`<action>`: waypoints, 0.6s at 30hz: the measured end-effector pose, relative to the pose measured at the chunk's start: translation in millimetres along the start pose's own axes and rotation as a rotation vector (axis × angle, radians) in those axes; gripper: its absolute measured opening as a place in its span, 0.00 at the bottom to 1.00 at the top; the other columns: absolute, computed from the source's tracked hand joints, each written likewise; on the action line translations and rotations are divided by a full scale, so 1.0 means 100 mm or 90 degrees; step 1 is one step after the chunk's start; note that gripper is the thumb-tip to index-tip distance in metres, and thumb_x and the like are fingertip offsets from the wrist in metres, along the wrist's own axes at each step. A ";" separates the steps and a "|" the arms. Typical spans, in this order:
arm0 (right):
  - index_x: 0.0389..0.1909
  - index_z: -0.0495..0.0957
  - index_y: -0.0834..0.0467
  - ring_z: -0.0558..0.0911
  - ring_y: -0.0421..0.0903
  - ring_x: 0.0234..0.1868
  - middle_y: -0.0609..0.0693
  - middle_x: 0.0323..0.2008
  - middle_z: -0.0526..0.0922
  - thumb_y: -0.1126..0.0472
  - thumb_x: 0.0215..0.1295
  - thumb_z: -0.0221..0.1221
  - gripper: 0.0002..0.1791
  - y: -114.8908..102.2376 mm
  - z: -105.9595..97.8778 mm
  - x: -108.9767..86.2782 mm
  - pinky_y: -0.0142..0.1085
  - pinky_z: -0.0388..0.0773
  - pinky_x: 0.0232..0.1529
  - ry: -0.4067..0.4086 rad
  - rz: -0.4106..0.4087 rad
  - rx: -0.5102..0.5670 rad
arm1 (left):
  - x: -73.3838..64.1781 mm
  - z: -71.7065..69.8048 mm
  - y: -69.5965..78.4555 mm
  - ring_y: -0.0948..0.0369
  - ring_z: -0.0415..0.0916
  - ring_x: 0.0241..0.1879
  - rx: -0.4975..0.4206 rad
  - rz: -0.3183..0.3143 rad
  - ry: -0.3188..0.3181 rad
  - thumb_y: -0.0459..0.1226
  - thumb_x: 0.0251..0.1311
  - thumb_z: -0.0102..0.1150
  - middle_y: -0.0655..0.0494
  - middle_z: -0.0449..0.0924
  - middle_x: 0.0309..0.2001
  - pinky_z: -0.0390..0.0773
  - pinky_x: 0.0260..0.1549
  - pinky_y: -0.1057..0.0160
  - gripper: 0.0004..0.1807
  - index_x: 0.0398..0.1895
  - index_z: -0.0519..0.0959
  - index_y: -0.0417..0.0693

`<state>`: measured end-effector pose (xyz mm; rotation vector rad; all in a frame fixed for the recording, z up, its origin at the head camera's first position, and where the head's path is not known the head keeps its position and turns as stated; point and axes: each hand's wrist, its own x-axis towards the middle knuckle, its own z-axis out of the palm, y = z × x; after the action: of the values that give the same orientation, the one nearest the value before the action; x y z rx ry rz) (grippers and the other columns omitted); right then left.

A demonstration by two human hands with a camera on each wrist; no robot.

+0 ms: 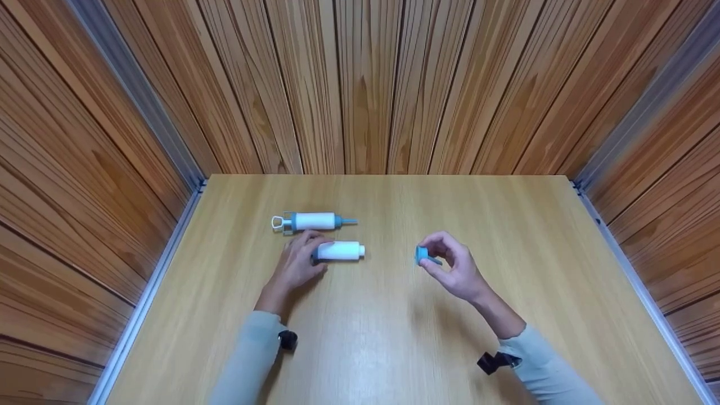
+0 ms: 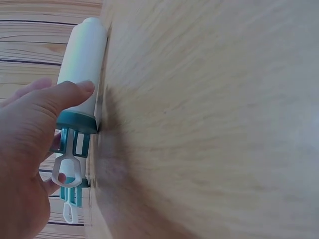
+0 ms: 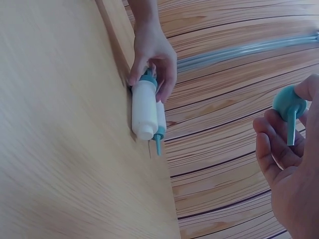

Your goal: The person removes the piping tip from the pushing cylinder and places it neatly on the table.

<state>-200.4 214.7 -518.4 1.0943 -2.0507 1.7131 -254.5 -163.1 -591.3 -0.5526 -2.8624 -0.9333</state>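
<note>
My left hand (image 1: 296, 260) grips a white syringe barrel (image 1: 341, 251) lying on the table, near its teal collar (image 2: 77, 121). A white ring-ended plunger handle (image 2: 67, 169) sticks out past that collar in the left wrist view. The barrel's other end shows a bare white neck (image 3: 145, 134). To the right and apart from it, my right hand (image 1: 454, 270) pinches a teal nozzle cap (image 1: 422, 255) between thumb and fingers, above the table. In the right wrist view the cap's thin spout (image 3: 291, 129) points downward.
Just behind the left hand lies a second syringe (image 1: 315, 220), with a teal nozzle (image 1: 346, 221) on its right end. The wooden table (image 1: 371, 337) has metal rails (image 1: 635, 292) at its sides and plank walls (image 1: 365, 90) around it.
</note>
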 end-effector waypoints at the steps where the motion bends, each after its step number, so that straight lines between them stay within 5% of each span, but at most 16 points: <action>1: 0.54 0.76 0.75 0.86 0.33 0.44 0.61 0.39 0.84 0.86 0.65 0.61 0.18 0.00 -0.01 0.01 0.25 0.86 0.52 0.000 0.000 -0.001 | 0.00 -0.01 0.00 0.41 0.74 0.77 -0.001 0.002 0.000 0.36 0.66 0.81 0.45 0.78 0.74 0.68 0.82 0.30 0.32 0.73 0.83 0.53; 13: 0.57 0.77 0.73 0.85 0.34 0.45 0.64 0.41 0.83 0.77 0.73 0.65 0.15 0.12 -0.05 0.04 0.25 0.86 0.53 -0.019 0.005 -0.020 | -0.01 -0.07 0.08 0.38 0.71 0.79 0.029 0.045 -0.005 0.39 0.67 0.81 0.43 0.78 0.76 0.63 0.83 0.27 0.34 0.76 0.81 0.52; 18: 0.56 0.77 0.74 0.85 0.33 0.44 0.63 0.40 0.83 0.81 0.70 0.63 0.16 0.18 -0.03 0.02 0.25 0.85 0.51 -0.010 0.021 -0.018 | -0.01 -0.11 0.12 0.39 0.72 0.79 0.028 0.062 0.012 0.39 0.65 0.83 0.44 0.78 0.76 0.61 0.84 0.26 0.36 0.76 0.81 0.53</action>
<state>-214.7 216.8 -529.3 1.0758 -2.1067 1.6910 -249.7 -160.9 -576.5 -0.6679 -2.8029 -0.8550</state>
